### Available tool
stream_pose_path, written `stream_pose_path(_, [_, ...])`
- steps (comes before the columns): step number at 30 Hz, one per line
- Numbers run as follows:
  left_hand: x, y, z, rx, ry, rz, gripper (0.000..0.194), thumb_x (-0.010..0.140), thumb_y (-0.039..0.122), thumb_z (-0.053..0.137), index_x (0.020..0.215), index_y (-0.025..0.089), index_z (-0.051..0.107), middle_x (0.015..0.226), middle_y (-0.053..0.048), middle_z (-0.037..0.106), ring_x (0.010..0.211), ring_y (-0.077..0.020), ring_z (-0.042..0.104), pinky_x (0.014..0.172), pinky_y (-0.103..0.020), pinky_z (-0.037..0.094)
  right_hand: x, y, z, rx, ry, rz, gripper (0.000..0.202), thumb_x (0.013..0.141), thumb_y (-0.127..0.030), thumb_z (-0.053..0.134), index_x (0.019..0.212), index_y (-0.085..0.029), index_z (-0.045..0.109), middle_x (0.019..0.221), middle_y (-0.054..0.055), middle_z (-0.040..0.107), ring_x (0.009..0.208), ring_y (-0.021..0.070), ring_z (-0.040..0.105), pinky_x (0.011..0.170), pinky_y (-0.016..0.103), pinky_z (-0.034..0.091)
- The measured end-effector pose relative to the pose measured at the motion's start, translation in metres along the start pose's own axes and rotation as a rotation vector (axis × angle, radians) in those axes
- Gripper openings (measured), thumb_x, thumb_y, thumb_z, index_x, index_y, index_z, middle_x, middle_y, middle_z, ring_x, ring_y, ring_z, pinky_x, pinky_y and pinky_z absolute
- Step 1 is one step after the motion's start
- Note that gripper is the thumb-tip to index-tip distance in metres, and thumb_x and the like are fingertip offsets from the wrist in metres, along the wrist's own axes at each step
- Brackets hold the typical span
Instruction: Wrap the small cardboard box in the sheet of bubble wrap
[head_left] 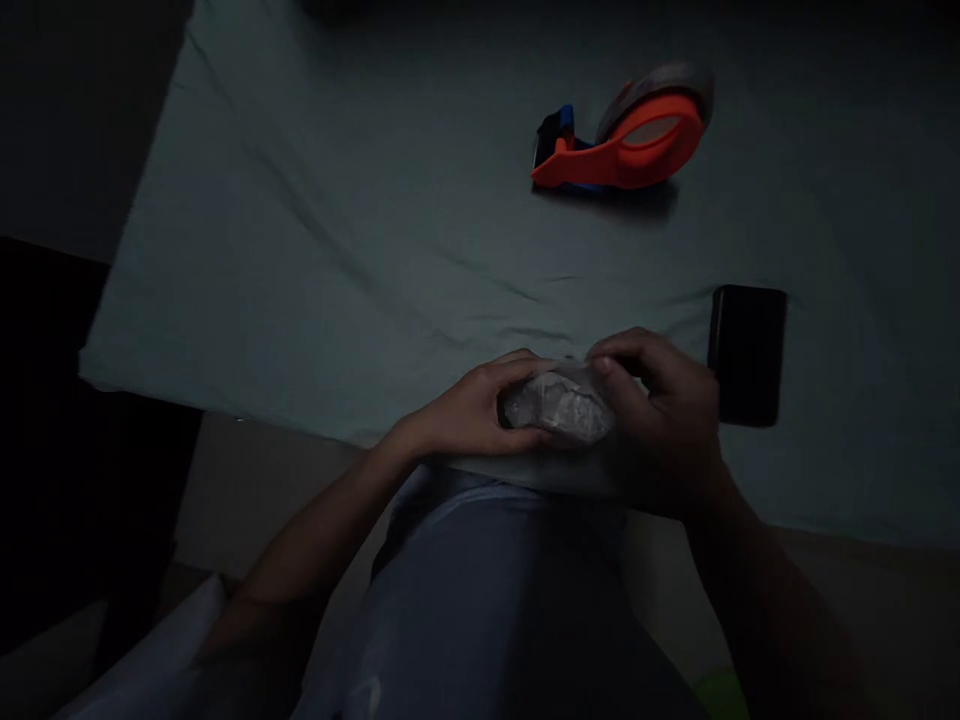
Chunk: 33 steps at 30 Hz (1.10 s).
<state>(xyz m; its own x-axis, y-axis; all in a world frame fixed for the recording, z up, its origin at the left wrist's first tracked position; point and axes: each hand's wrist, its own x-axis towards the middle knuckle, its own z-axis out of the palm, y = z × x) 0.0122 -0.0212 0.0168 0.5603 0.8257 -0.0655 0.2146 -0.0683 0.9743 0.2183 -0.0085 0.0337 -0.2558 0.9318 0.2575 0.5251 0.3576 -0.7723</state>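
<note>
A small bundle wrapped in clear, crinkled plastic (566, 410) is held just above the near edge of the cloth-covered table. My left hand (480, 405) grips its left end, thumb on the near side and fingers on the far side. At the bundle's upper right, my right hand (664, 415) has thumb and index finger pinched together on the edge of the plastic wrap. What lies inside the wrapping cannot be made out in the dim light.
An orange and blue tape dispenser (652, 150) with a roll of tape lies toward the back. Right of my right hand is a black phone-like rectangle (748, 355). The pale green cloth (315, 220) has creases, and its near edge runs in front of my lap.
</note>
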Motion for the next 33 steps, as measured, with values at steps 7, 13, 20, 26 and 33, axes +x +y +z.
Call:
stream_pose_path(7, [0.005,-0.031,0.005,0.209,0.176,0.123,0.076,0.079,0.016,0.057,0.149,0.025,0.029,0.153,-0.011,0.037,0.144,-0.0263,0.032,0.119,-0.046,0.027,0.004,0.025,0.008,0.061,0.187,0.165,0.027,0.089,-0.031,0.06,0.115,-0.024,0.058,0.113,0.008,0.064,0.1,0.0208,0.064,0.088,0.04,0.055])
stream_pose_path(13, [-0.007,-0.026,0.014,0.239,0.479,0.038,0.073,0.083,0.041,0.063,0.146,0.02,0.031,0.153,-0.018,0.032,0.144,-0.0317,0.029,0.115,-0.049,0.032,-0.017,0.016,0.017,0.063,0.04,0.346,0.027,0.084,-0.039,0.064,0.104,-0.02,0.061,0.089,0.004,0.065,0.077,0.0167,0.063,0.069,0.033,0.054])
stream_pose_path(20, [-0.006,-0.012,0.035,0.239,0.61,0.063,0.036,0.081,0.018,0.06,0.117,0.019,0.053,0.113,-0.008,0.06,0.11,-0.02,0.058,0.094,-0.036,0.051,-0.021,0.003,0.035,0.057,0.027,0.173,0.008,0.083,-0.025,0.062,0.089,-0.022,0.058,0.096,0.004,0.063,0.088,0.0173,0.062,0.072,0.031,0.053])
stream_pose_path(26, [-0.015,-0.025,0.037,0.425,0.734,0.177,0.014,0.085,0.014,0.057,0.099,0.018,0.057,0.088,-0.002,0.063,0.086,-0.0149,0.06,0.079,-0.03,0.051,-0.039,0.013,0.03,-0.057,0.134,0.268,0.009,0.082,-0.021,0.06,0.089,-0.023,0.055,0.08,-0.001,0.062,0.07,0.0144,0.061,0.065,0.029,0.052])
stream_pose_path(33, [-0.029,-0.037,0.014,0.554,0.725,0.155,0.04,0.081,0.011,0.048,0.119,0.021,0.055,0.132,-0.011,0.049,0.126,-0.0236,0.05,0.103,-0.044,0.047,-0.048,0.035,0.026,-0.122,0.162,0.282,0.03,0.082,-0.019,0.057,0.112,-0.023,0.052,0.096,0.004,0.063,0.079,0.0172,0.063,0.066,0.032,0.055])
